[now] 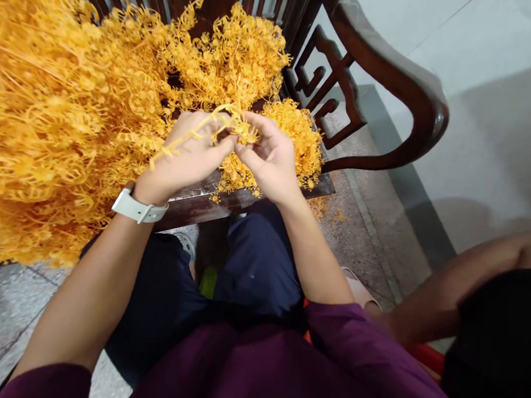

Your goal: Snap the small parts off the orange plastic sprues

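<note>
My left hand, with a white watch at its wrist, is closed on a yellow plastic stem that has short side stubs and lies across the back of the hand. My right hand meets it fingertip to fingertip, pinching a small yellow plastic flower piece at the stem's far end. Whether the two pieces are joined there is hidden by the fingers. Just beyond and below my right hand lies a pile of small loose yellow flower pieces.
A big heap of yellow plastic sprays covers the left of a dark wooden bench. Another yellow clump rests against its back. A curved armrest rises at the right. Another person's limb is close by on my right.
</note>
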Tool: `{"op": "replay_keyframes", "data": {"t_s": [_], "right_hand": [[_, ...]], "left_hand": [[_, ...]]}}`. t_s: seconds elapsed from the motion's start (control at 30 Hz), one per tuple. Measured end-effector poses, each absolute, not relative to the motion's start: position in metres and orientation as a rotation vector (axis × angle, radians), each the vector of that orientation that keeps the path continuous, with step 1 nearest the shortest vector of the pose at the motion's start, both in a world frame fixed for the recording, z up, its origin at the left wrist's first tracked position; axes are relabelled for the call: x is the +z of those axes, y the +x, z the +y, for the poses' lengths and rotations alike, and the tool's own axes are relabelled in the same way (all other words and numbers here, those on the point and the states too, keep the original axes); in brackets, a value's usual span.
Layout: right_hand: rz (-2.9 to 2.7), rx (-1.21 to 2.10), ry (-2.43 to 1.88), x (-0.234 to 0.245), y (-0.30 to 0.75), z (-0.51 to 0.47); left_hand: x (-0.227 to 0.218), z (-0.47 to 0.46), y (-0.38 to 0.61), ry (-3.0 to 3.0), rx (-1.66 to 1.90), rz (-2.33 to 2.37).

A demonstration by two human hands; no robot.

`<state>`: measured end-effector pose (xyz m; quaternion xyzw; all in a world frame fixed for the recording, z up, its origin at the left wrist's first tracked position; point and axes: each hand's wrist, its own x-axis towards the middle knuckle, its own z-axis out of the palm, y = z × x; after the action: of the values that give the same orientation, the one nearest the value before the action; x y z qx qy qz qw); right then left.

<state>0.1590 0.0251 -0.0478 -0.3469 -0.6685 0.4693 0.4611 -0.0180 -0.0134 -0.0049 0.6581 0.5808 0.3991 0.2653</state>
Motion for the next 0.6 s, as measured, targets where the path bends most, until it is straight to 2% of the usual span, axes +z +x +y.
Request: {"op": "replay_keyframes", "data": {"t_s": [0.27, 0.6], "right_hand": [[-1.479, 1.214, -0.832, -0.038, 0.161, 0.025], [-1.376, 1.157, -0.869, -0.038, 0.16, 0.025]], "left_hand": [[-0.009, -0.013, -0.023, 1.741, 1.084, 1.606], [0.015, -0.016, -0.018, 1.676, 0.895, 1.398]]}}
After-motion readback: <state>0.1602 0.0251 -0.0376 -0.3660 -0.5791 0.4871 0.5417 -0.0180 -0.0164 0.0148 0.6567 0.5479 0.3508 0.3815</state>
